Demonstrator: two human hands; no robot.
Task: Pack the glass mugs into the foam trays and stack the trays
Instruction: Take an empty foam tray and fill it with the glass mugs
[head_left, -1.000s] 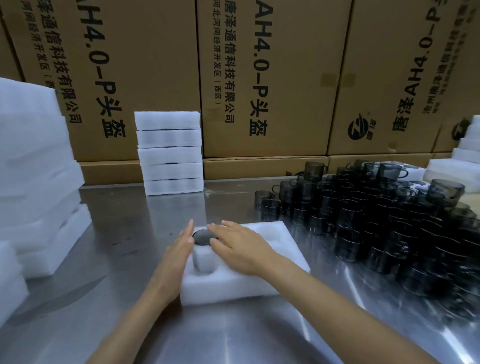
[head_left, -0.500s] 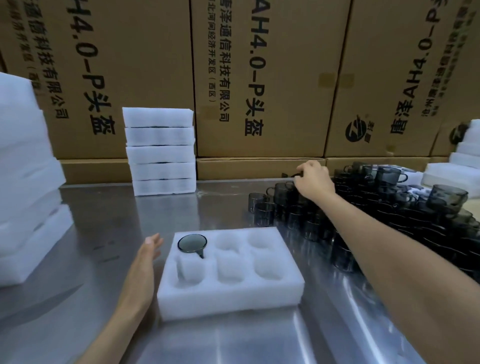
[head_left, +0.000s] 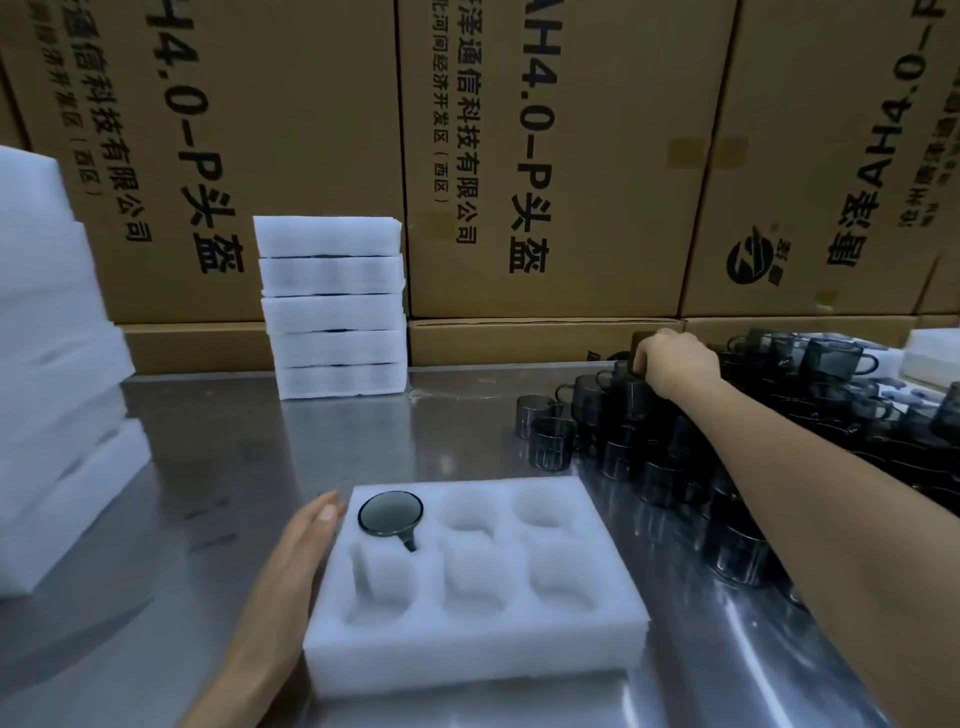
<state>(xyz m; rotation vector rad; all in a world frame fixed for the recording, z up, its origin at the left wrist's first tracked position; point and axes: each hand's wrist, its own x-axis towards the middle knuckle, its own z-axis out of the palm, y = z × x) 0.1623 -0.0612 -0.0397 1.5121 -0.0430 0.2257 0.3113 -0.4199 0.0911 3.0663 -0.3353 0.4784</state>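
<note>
The right hand (head_left: 675, 364) is reaching over the heap of smoky glass mugs (head_left: 727, 457) at the right of the steel table (head_left: 260, 467), its fingers curling round one dark mug (head_left: 638, 349) at the top of the heap. The left hand (head_left: 296, 551) is lying flat, fingers straight, against the left wall of the six-pocket foam tray (head_left: 467, 654), which is holding a single mug (head_left: 390, 514) in its far-left pocket, the other five showing only foam. A stack of five foam trays (head_left: 335, 306) is standing against the cardboard boxes (head_left: 545, 156), with more white foam (head_left: 52, 389) piling up at the far left.
</note>
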